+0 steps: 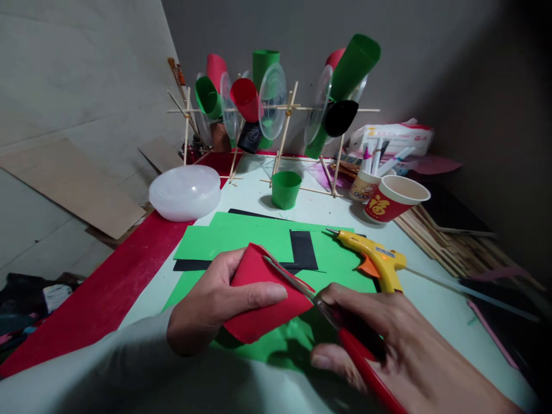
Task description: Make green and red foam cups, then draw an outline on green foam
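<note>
My left hand (pixel 218 299) grips a red paper tube (pixel 263 310), thumb on the near face and fingers behind or inside it. My right hand (pixel 388 333) is closed around red-handled scissors (pixel 360 362), whose metal blades lie along the tube's upper edge. Beneath both hands are green sheets (pixel 254 230) with a black paper strip (pixel 304 250) on top. A yellow hot glue gun (pixel 377 256) with an orange trigger rests just beyond my right hand. Behind the sheets stands a small green paper cup (pixel 286 190).
A wooden-stick frame (pixel 287 123) carries clear discs and red, green and black paper tubes at the back. White plastic lids (pixel 185 192) sit at the left. On the right are a red paper cup (pixel 397 198), a cup of pens (pixel 366 181) and wooden sticks (pixel 431 244).
</note>
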Demonstrator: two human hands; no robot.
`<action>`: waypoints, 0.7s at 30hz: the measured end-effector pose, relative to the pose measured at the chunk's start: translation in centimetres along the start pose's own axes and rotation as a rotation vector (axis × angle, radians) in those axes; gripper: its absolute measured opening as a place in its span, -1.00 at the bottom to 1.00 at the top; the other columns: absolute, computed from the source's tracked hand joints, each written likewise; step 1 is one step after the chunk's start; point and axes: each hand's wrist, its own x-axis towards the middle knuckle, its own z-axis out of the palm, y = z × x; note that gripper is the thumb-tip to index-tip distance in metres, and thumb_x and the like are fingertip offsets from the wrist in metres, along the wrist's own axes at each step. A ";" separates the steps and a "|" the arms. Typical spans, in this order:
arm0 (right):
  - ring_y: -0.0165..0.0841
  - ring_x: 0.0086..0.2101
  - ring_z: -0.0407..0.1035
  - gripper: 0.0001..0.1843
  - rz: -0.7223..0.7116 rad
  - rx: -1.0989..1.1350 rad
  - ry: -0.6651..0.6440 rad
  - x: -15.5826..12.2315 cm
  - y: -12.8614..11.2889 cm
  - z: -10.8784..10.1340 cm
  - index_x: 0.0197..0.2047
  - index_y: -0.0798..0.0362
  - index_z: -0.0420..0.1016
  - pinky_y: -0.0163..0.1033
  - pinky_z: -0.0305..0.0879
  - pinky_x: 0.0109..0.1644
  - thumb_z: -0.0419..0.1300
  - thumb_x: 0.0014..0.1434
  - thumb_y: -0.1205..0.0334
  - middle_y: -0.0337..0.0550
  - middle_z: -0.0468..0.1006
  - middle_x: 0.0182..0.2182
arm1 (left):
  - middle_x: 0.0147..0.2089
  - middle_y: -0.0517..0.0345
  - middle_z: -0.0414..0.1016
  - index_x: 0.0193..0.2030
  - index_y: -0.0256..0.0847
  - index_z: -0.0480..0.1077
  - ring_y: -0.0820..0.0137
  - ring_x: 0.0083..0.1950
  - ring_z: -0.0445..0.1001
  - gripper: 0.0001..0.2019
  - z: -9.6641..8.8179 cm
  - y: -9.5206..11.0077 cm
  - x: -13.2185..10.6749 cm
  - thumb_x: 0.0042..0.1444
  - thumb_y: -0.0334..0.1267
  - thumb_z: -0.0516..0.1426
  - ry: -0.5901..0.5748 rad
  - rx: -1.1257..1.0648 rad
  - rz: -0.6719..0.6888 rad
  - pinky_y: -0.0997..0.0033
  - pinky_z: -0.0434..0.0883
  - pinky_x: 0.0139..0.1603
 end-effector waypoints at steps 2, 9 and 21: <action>-0.35 -0.50 0.43 -0.63 0.010 -0.008 0.025 -0.1 -0.1 0.1 -0.31 -0.12 0.48 -0.34 0.35 -0.49 0.24 0.20 -0.25 -0.32 0.51 -0.54 | -0.46 0.20 0.50 -0.31 -0.25 0.49 0.52 -0.48 0.38 -0.60 0.0 0.1 0.0 -0.12 -0.01 0.46 0.002 -0.034 -0.006 0.62 0.31 -0.50; -0.37 -0.50 0.39 -0.63 0.022 0.002 -0.066 0.4 0.2 0.3 -0.31 -0.12 0.44 -0.35 0.33 -0.48 0.20 0.24 -0.25 -0.33 0.52 -0.50 | -0.38 0.17 0.62 -0.27 -0.24 0.55 0.51 -0.41 0.50 -0.61 0.4 -0.1 -0.2 -0.19 -0.11 0.51 0.042 -0.064 -0.057 0.67 0.42 -0.41; -0.28 -0.51 0.51 -0.76 -0.037 -0.035 0.051 0.2 0.2 0.6 -0.26 -0.11 0.51 -0.31 0.32 -0.60 0.25 0.26 -0.08 -0.21 0.58 -0.52 | -0.31 0.16 0.67 -0.27 -0.18 0.64 0.51 -0.36 0.53 -0.74 0.7 -0.3 0.1 -0.10 -0.19 0.49 -0.056 -0.117 -0.060 0.67 0.45 -0.35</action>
